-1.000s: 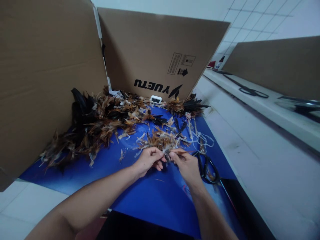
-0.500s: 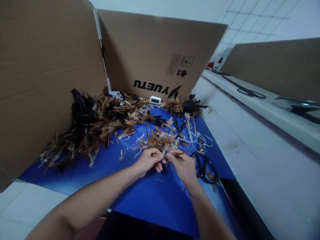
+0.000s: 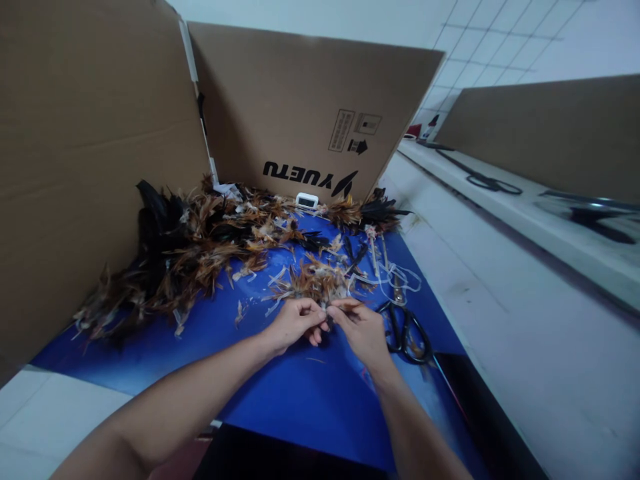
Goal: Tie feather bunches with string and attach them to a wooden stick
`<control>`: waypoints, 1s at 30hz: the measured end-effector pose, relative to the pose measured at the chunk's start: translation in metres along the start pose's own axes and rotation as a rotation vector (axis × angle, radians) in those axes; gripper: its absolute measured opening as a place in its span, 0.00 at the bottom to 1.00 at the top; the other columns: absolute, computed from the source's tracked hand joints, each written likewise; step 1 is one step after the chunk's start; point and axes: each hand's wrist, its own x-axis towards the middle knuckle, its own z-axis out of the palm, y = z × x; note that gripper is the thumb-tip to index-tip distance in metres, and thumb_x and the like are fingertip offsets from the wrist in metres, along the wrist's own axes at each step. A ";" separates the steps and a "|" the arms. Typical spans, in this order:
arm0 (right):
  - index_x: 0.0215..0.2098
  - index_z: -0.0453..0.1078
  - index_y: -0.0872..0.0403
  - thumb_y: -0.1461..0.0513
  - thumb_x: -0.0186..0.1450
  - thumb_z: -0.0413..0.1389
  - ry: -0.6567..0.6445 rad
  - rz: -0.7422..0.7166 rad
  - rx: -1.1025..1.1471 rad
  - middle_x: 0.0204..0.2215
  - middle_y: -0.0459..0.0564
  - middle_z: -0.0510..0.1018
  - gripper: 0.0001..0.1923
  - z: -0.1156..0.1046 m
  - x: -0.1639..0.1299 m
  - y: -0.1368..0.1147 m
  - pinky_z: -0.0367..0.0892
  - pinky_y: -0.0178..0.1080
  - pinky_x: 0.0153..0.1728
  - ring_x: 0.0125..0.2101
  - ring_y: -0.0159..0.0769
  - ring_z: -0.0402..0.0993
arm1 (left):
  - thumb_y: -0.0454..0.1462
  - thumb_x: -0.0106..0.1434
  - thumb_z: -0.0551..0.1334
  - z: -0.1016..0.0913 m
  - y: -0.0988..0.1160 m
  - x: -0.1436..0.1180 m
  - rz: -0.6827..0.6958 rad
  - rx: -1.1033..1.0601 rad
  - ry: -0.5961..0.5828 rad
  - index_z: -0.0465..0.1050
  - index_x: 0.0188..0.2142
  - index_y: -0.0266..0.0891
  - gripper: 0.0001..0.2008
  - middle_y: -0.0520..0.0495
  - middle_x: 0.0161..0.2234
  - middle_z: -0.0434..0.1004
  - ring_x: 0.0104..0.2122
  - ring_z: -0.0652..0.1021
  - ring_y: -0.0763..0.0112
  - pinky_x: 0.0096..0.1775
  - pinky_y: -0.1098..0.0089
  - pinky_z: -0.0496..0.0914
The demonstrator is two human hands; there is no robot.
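Both hands meet over the blue tabletop point(image 3: 300, 413), fingertips almost touching. My left hand point(image 3: 299, 325) is closed in a pinch on a small feather tuft, mostly covered by the fingers. From the other side, my right hand point(image 3: 364, 331) pinches the same spot with thumb and forefinger. Just beyond the fingertips lies a small heap of brown and whitish feathers point(image 3: 316, 279). Black-handled scissors point(image 3: 393, 331) rest right of my right hand, blades hidden.
A long bank of brown and black feathers point(image 3: 200, 257) lines the cardboard panels point(image 3: 300, 100). A small white digital display point(image 3: 307, 201) stands at the back. Clear looped cord point(image 3: 416, 280) lies right of the heap. More scissors point(image 3: 495, 185) sit on the right ledge.
The view has shifted slightly, so everything sits a little further left. Both hands keep their pinch in nearly the same place, with only tiny finger movement.
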 end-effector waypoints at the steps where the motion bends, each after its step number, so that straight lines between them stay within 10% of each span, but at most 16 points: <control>1: 0.30 0.72 0.56 0.56 0.54 0.60 -0.005 0.007 0.006 0.26 0.50 0.77 0.12 0.000 0.000 0.000 0.67 0.36 0.26 0.24 0.34 0.71 | 0.47 0.52 0.63 0.000 0.000 0.000 0.004 0.008 -0.004 0.67 0.28 0.32 0.18 0.47 0.25 0.74 0.17 0.72 0.79 0.20 0.75 0.68; 30: 0.30 0.71 0.57 0.55 0.53 0.59 0.126 0.074 0.086 0.21 0.47 0.73 0.12 -0.038 0.019 -0.008 0.63 0.35 0.25 0.21 0.31 0.67 | 0.43 0.55 0.62 -0.003 0.012 0.002 0.229 -0.068 0.251 0.67 0.29 0.34 0.13 0.50 0.26 0.72 0.17 0.68 0.82 0.20 0.77 0.63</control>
